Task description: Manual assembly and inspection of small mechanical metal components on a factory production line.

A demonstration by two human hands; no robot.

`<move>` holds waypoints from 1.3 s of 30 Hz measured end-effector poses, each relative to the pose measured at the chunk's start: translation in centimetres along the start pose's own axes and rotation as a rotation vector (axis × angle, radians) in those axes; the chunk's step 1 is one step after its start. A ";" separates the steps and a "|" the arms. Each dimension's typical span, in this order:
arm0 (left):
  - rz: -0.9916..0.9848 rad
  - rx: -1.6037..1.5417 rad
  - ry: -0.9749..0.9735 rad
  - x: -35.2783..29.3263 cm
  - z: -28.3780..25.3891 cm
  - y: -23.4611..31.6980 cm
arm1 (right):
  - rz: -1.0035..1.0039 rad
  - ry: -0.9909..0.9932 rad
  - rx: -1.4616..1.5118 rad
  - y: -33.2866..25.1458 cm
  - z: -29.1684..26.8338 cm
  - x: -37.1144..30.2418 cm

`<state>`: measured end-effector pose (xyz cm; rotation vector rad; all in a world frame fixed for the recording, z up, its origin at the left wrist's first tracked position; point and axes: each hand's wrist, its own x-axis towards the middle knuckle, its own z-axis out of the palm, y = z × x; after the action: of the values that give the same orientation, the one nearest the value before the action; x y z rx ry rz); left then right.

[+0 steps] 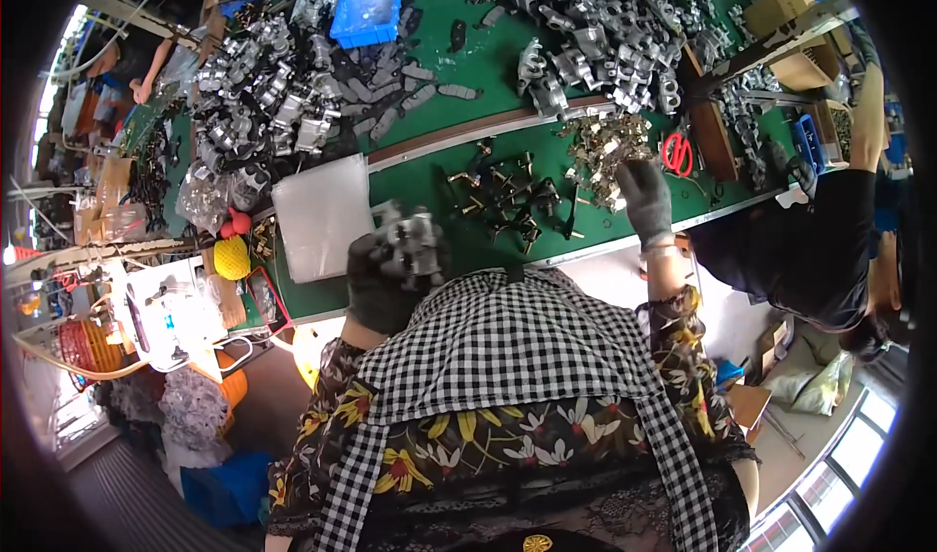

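In my gloved left hand (379, 286) I hold a silver metal brake caliper (414, 245) just above the near table edge, left of my body. My fingers wrap round its lower left side. My right hand (646, 201), in a grey glove, is at the right edge of a heap of small brass-coloured metal clips (597, 147). Its fingers are curled together, and whatever is between them is hidden. Between my hands lies a loose group of black pins with brass-coloured ends (508, 196) on the green table (410, 186).
Calipers (278, 93) and dark brake pads (376, 93) are heaped at the far left, more calipers (595, 35) at the far right. A blue bin (367, 12), plastic sheets (322, 215) and red scissors (676, 155) lie around. Another person (800, 240) works on the right.
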<state>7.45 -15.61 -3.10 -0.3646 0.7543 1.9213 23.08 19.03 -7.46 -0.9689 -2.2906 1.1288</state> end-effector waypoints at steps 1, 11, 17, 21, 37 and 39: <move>0.249 0.476 0.042 -0.5 -2.6 0.5 | -0.032 -0.025 -0.074 2.6 -0.4 -0.8; -0.206 -0.266 -0.365 0.8 2.8 -1.1 | 0.093 -0.253 -0.187 9.0 5.6 -5.8; -0.081 -0.094 -0.142 -0.3 7.0 -0.8 | 0.150 -0.443 -0.365 5.8 3.9 -4.7; -0.132 -0.125 -0.171 1.4 5.0 -0.9 | 0.130 -0.493 -0.447 8.0 5.2 -4.7; -0.243 -0.155 -0.265 5.2 -2.1 -1.5 | 0.346 -0.386 -0.576 5.7 8.8 -5.9; -0.233 -0.125 -0.248 5.5 -2.4 -1.3 | 0.370 -0.403 -0.577 5.8 8.8 -5.8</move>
<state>5.92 -12.91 -8.40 -0.2711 0.4113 1.7565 23.93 12.65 -17.67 -1.5454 -2.9398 0.8575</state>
